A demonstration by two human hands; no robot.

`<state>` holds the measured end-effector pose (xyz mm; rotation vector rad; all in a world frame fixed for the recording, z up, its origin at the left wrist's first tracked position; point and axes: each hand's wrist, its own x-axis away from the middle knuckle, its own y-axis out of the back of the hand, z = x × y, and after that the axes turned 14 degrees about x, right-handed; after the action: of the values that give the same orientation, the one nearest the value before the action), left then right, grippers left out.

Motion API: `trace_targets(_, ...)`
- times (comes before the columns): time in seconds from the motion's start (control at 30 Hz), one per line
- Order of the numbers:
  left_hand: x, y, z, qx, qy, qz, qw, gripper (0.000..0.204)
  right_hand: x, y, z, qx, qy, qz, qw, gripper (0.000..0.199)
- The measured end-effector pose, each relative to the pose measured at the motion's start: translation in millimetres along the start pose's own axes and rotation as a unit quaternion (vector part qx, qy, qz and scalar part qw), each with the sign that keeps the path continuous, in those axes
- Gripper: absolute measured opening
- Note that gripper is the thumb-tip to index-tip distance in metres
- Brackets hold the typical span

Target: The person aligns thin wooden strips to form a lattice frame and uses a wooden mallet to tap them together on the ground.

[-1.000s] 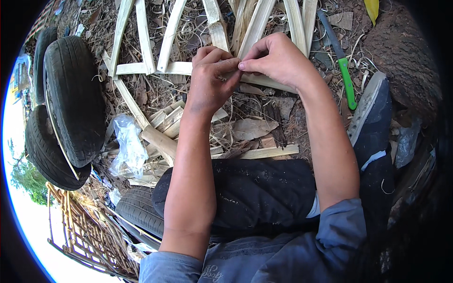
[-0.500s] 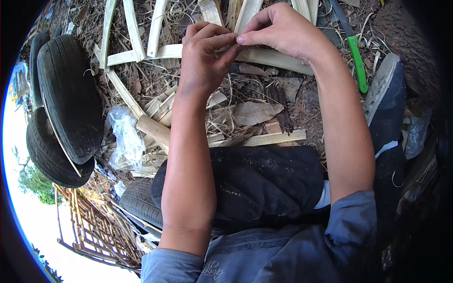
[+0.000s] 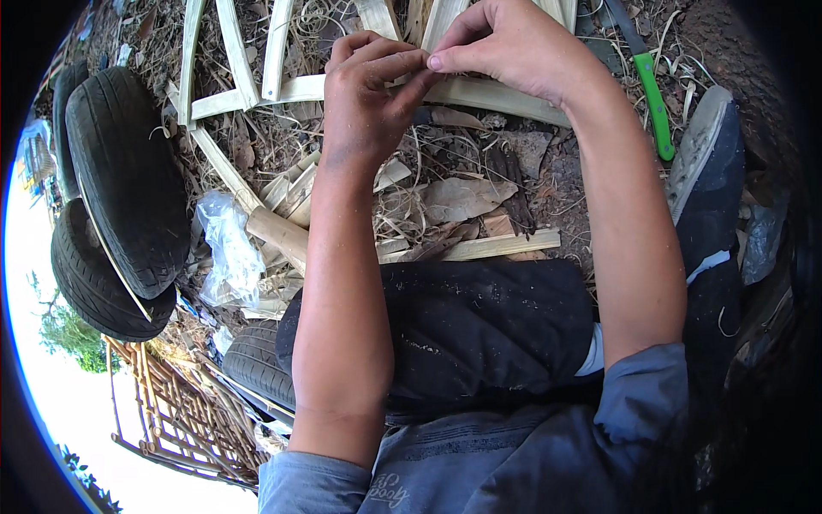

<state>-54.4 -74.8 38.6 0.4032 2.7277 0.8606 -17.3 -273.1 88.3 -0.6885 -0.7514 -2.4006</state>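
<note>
— What's off to the left of those fingers?

— Two worn black rubber tyres (image 3: pixel 120 184) stacked on edge, then a crumpled clear plastic bag (image 3: pixel 229 248) on the ground, below and left of the left hand (image 3: pixel 364 103). No label or print on it that I can make out.

— And the hands themselves?

— The left hand's fingers (image 3: pixel 390 64) meet the right hand (image 3: pixel 514 51) tip to tip, pinched together on something too thin to see. Just beneath them lies a pale split bamboo slat (image 3: pixel 488 96), part of a flat frame.

— How would it handle?

— Light, stiff, splintery at the edges, I'd judge; best gripped on its flat faces, near the crossing. A green-handled knife (image 3: pixel 652 98) lies right of the fingers.
</note>
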Motion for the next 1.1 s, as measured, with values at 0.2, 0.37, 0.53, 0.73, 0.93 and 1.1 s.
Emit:
trace_targets(0.2, 0, -1, 2, -0.022, -0.018, 0.009, 1.000, 0.020, 2, 0, 8, 0.011, -0.031, 0.001, 0.999, 0.018)
trace_targets(0.37, 5, -3, 3, -0.032, -0.017, 0.006, 0.999, 0.022, 4, 1, 11, 0.008, -0.029, 0.017, 0.999, 0.017)
trace_targets(0.53, 7, -3, 4, -0.021, -0.023, -0.008, 0.999, 0.023, 4, -2, 10, 0.013, -0.006, 0.001, 1.000, 0.018)
trace_targets(0.73, 8, -5, 6, -0.049, -0.069, -0.007, 0.996, 0.023, 4, -1, 14, 0.027, -0.027, 0.017, 0.999, 0.019)
trace_targets(0.93, 9, -6, 5, -0.053, -0.074, -0.016, 0.996, 0.021, 5, 0, 15, 0.036, -0.045, 0.012, 0.998, 0.020)
trace_targets(1.1, 7, -5, 3, -0.054, -0.072, -0.028, 0.996, 0.020, 4, 1, 13, 0.013, -0.047, 0.021, 0.999, 0.021)
